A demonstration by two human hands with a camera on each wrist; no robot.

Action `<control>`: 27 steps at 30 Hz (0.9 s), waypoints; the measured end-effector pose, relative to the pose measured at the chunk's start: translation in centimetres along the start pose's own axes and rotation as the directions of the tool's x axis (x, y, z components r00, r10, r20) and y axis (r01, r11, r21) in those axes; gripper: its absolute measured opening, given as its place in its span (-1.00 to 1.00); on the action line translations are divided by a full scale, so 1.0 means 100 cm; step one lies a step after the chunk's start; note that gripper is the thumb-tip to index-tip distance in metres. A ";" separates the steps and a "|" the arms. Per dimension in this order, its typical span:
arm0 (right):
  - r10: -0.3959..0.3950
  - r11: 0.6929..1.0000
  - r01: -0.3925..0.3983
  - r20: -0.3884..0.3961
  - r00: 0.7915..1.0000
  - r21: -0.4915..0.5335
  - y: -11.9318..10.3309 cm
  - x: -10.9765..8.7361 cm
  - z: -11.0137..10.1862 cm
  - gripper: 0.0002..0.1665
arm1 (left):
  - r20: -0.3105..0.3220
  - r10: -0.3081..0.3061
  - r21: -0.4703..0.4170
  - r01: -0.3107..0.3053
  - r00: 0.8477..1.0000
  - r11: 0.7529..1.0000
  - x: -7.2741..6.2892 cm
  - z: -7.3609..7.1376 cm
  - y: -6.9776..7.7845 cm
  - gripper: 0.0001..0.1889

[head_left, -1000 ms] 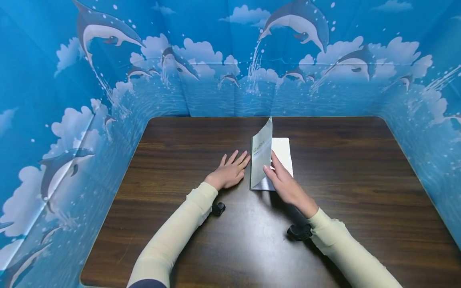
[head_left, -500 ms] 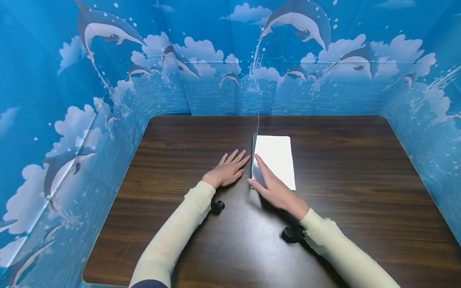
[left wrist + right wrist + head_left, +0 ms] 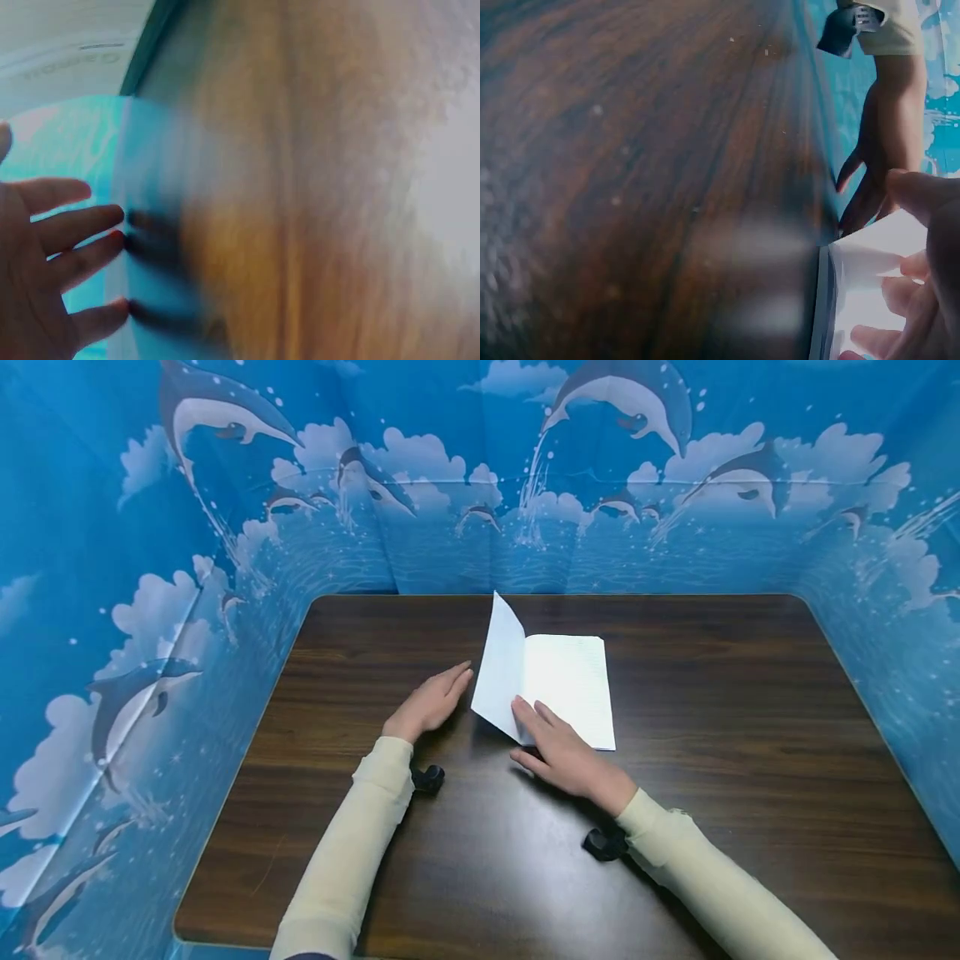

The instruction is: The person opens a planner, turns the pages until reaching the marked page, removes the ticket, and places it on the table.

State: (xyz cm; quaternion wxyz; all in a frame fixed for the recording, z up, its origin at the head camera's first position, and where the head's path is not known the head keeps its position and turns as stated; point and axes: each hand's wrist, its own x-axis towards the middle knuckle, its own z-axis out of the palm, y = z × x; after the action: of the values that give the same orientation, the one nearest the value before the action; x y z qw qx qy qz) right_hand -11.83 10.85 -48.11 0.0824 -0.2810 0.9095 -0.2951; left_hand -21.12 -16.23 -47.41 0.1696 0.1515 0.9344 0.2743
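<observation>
In the head view an opened notebook (image 3: 570, 689) lies at the middle of the table. Its white page lies flat, while the front cover (image 3: 498, 668) stands tilted up to the left. My right hand (image 3: 566, 756) is over the lower edge near the fold, fingers extended against the inner side of the cover. Left of the raised cover, my left hand (image 3: 431, 702) hovers with straight fingers, holding nothing. The left wrist view shows the cover's printed outside (image 3: 67, 64) above the spread fingers. Part of the notebook is hidden behind my right hand (image 3: 922, 277) in the right wrist view.
A dark wood-grain table (image 3: 712, 760) carries the notebook. Blue dolphin-printed cloth (image 3: 450, 460) hangs along its back and sides. A black wrist device (image 3: 603, 843) sits under the right sleeve, another device (image 3: 429, 779) under the left one.
The notebook's cover has swung over from right to left, baring the page. My right hand has moved left with it. My left hand has shifted left, away from the notebook's spine.
</observation>
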 end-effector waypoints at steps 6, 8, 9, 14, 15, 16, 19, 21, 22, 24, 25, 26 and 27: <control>-0.017 0.991 0.021 0.032 0.999 -0.130 -0.002 0.001 0.007 -0.09 | -0.072 -0.021 -0.134 0.012 0.997 0.991 -0.016 -0.010 -0.017 -0.19; -0.014 0.987 0.021 0.045 0.999 -0.160 -0.003 0.001 0.009 -0.11 | -0.077 -0.025 -0.157 0.013 0.997 0.988 -0.022 -0.011 -0.022 -0.16; -0.009 0.986 0.018 0.054 0.998 -0.169 -0.004 0.001 0.009 -0.12 | -0.073 -0.029 -0.168 0.016 0.997 0.986 -0.025 -0.011 -0.024 -0.16; 0.031 0.986 -0.014 0.102 0.994 -0.166 -0.004 0.000 0.009 -0.13 | -0.004 -0.030 -0.197 0.029 1.000 0.980 -0.033 -0.010 -0.035 -0.12; 0.034 0.986 -0.015 0.107 0.994 -0.168 -0.004 0.000 0.009 -0.14 | 0.009 -0.031 -0.195 0.032 0.999 0.980 -0.034 -0.010 -0.036 -0.11; 0.034 0.986 -0.016 0.108 0.994 -0.167 -0.004 0.001 0.009 -0.14 | 0.021 -0.026 -0.192 0.030 0.999 0.981 -0.035 -0.010 -0.037 -0.10; 0.033 0.986 -0.013 0.115 0.993 -0.167 -0.004 0.002 0.009 -0.15 | 0.037 -0.018 -0.172 0.024 0.999 0.985 -0.037 -0.009 -0.040 -0.08; 0.035 0.985 -0.014 0.122 0.992 -0.171 -0.003 0.002 0.010 -0.16 | 0.039 -0.010 -0.159 0.016 0.999 0.987 -0.038 -0.009 -0.040 -0.08; 0.037 0.985 -0.015 0.127 0.991 -0.174 -0.003 0.003 0.010 -0.16 | 0.041 -0.003 -0.151 0.009 0.999 0.988 -0.038 -0.008 -0.041 -0.09; 0.041 0.984 -0.017 0.133 0.990 -0.176 -0.003 0.004 0.010 -0.16 | 0.048 0.002 -0.138 0.005 0.999 0.990 -0.038 -0.008 -0.041 -0.10; 0.042 0.984 -0.018 0.135 0.990 -0.176 -0.003 0.004 0.010 -0.16 | 0.053 0.004 -0.131 0.003 0.999 0.991 -0.038 -0.008 -0.041 -0.10; 0.044 0.984 -0.019 0.137 0.990 -0.176 -0.003 0.003 0.010 -0.16 | 0.058 0.008 -0.119 -0.001 0.998 0.993 -0.038 -0.007 -0.041 -0.10; 0.045 0.984 -0.020 0.139 0.989 -0.174 -0.003 0.003 0.010 -0.16 | 0.062 0.009 -0.106 -0.002 0.998 0.994 -0.038 -0.006 -0.041 -0.11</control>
State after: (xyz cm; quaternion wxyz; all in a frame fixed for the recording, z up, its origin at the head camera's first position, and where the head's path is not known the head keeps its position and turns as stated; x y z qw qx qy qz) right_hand -11.66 9.96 -48.77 0.1274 -0.2926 0.9279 -0.1930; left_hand -18.75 -21.25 -48.36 0.2055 0.1534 0.9123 0.3192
